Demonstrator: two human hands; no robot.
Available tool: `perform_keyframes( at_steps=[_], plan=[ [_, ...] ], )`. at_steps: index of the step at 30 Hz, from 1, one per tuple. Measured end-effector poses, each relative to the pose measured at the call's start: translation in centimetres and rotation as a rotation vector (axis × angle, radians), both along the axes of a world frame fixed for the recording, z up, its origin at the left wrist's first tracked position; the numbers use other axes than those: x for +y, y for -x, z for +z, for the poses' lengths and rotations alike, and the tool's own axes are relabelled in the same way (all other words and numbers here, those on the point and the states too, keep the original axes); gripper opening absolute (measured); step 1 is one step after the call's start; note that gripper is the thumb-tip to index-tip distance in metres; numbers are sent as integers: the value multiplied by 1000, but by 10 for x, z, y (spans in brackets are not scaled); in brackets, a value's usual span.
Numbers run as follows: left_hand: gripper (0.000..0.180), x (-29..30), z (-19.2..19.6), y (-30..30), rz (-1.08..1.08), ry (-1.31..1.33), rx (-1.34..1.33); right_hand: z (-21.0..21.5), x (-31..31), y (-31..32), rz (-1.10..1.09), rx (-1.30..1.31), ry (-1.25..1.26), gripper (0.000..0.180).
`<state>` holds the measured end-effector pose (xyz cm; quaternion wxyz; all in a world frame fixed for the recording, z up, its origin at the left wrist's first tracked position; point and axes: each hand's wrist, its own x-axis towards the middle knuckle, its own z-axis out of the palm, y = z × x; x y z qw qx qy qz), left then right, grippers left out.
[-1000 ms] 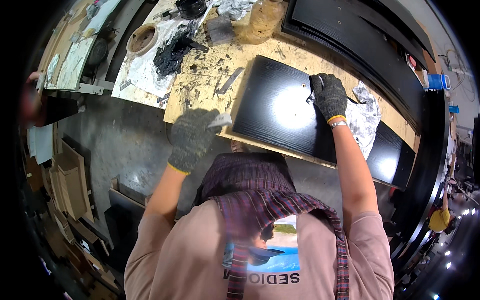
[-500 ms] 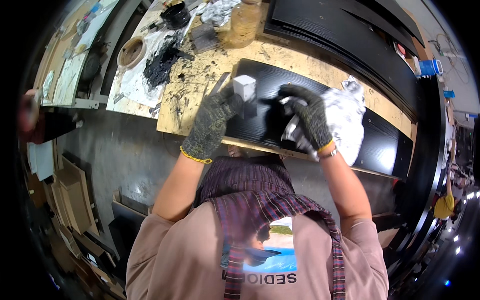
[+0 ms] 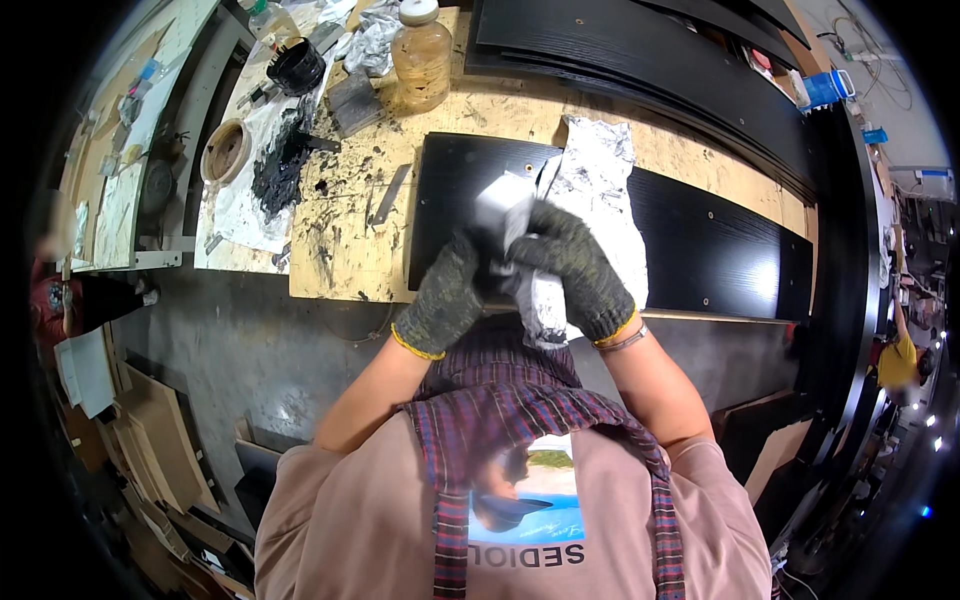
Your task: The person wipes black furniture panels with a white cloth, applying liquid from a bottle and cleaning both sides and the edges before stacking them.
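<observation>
A black wood-grained panel (image 3: 720, 245) lies on the worktable in front of me. Above its left part is a small white-ended block (image 3: 507, 192), blurred by motion, its lower side dark. My left hand (image 3: 442, 298), in a dark knitted glove with a yellow cuff, is closed around the block's lower part; its fingertips are partly hidden. My right hand (image 3: 578, 268), gloved alike, grips a white rag (image 3: 605, 185) with black stains and presses it to the block's right side. Part of the rag drapes over the panel, and a bunched end hangs below my right fingers.
The wooden worktable (image 3: 345, 210) is smeared black. On it are a thin metal strip (image 3: 391, 194), a jar of amber liquid (image 3: 421, 65), a black pot (image 3: 296, 68), a round bowl (image 3: 227, 152) and a black smear (image 3: 285, 165). More black panels (image 3: 640, 90) are stacked behind.
My hands have come together, with the rag brought left onto the block. The block has tilted, and my view has shifted, so the table's far items show more fully.
</observation>
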<state>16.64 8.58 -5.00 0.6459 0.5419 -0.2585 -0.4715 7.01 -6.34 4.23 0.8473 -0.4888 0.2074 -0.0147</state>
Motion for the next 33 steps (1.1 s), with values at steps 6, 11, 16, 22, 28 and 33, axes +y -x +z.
perform_keyframes(
  at_steps=[6, 11, 16, 22, 28, 33],
  plan=[
    [16, 31, 51, 6, 103, -153, -521, -28, -65, -25, -494, -287, -89, 27],
    [36, 73, 73, -32, 439, -356, -808, -98, -127, -15, -602, 141, 946, 27],
    [42, 36, 15, -40, -13, -753, -1474, -122, -123, -17, -557, 266, 1180, 32],
    [34, 10, -11, -69, 241, -556, -1521, -127, -130, -21, -562, 292, 1229, 33],
    [30, 36, 1, -51, 137, -608, -1492, -124, -127, -20, -533, 335, 1273, 29],
    [37, 3, -37, -93, 83, -682, -1646, -127, -124, -24, -513, 296, 1287, 28]
  ],
)
